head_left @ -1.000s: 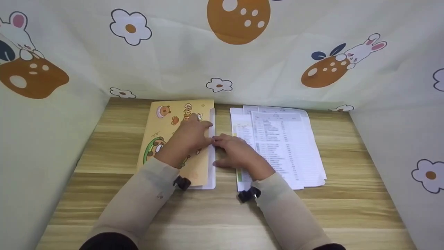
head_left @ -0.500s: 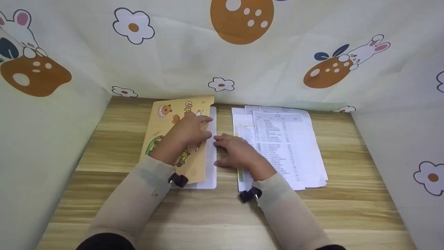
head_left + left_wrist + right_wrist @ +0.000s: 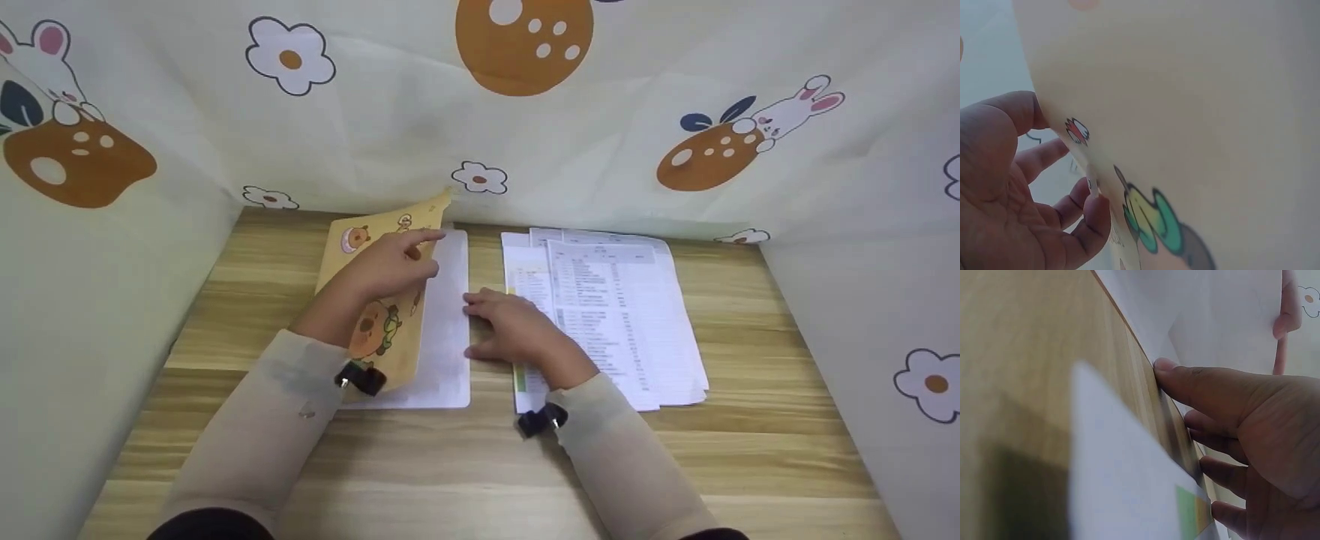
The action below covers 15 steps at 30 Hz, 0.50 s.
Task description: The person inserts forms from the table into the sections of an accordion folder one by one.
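Note:
A tan folder (image 3: 405,315) with cartoon animal prints lies at left centre in the head view, its front cover lifted at a slant. My left hand (image 3: 382,266) holds the right edge of that cover between thumb and fingers; the left wrist view shows the edge (image 3: 1050,126) passing by the thumb tip. Under the cover, white inner sheets (image 3: 448,352) with rounded corners show. At their right edge rest the thumb and fingertips of my right hand (image 3: 517,326), loosely bent. Its palm lies over the left side of some printed papers (image 3: 622,322).
The printed papers form an uneven, overlapping stack to the right of the folder on a wood-grain table (image 3: 480,480). Behind and at both sides hangs a cream cloth (image 3: 375,135) with rabbits, flowers and orange shapes. Each sleeve carries a small black wrist camera (image 3: 361,378).
My left hand has moved left and up, raising the cover's right edge from nearly flat to a slant and baring more white sheet. The right hand has stayed at the sheet edge.

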{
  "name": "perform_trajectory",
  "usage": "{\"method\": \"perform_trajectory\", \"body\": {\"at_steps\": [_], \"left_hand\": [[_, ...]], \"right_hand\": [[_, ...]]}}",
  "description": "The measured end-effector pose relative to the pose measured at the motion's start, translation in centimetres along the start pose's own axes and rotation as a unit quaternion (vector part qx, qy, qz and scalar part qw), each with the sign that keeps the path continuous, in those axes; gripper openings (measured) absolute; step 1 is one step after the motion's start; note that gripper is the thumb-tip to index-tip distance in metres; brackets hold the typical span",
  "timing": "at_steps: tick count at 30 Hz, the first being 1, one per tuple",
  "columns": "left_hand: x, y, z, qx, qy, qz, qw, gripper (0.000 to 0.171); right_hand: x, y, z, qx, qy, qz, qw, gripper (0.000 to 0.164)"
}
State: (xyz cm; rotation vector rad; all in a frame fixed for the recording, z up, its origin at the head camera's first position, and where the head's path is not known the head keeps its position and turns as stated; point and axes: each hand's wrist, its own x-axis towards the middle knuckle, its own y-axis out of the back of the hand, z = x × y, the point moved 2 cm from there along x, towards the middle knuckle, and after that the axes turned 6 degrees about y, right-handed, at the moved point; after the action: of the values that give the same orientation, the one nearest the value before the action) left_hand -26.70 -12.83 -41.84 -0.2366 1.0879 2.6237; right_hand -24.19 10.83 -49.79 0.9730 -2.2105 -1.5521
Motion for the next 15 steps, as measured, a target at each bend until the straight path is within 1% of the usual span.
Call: {"method": "perform_trajectory", "body": {"at_steps": [4,7,10,15], "left_hand": [[-0.5,1.1,-0.3,-0.043,0.005,-0.003,0.9991,0.068],[-1.0,1.9,-0.6,-0.083,0.008,-0.001,0.9965,0.067],[-1.6,2.7,-0.9,-0.127,0.003,-0.006,0.9919,0.065],[-2.5,3.8,-1.3,-0.182,-0.009,-0.016,0.9831,0.065]], "right_hand": [[-0.1,0.0,0.1,0.007,-0.003,-0.004,1.000,0.075],[-0.1,0.0,0.1,0.008,-0.001,-0.004,1.000,0.074],[-0.3,0.0,0.1,0.006,0.005,-0.001,1.000,0.073],[-0.4,0.1,0.1,0.006,0.017,0.004,1.000,0.070]]}}
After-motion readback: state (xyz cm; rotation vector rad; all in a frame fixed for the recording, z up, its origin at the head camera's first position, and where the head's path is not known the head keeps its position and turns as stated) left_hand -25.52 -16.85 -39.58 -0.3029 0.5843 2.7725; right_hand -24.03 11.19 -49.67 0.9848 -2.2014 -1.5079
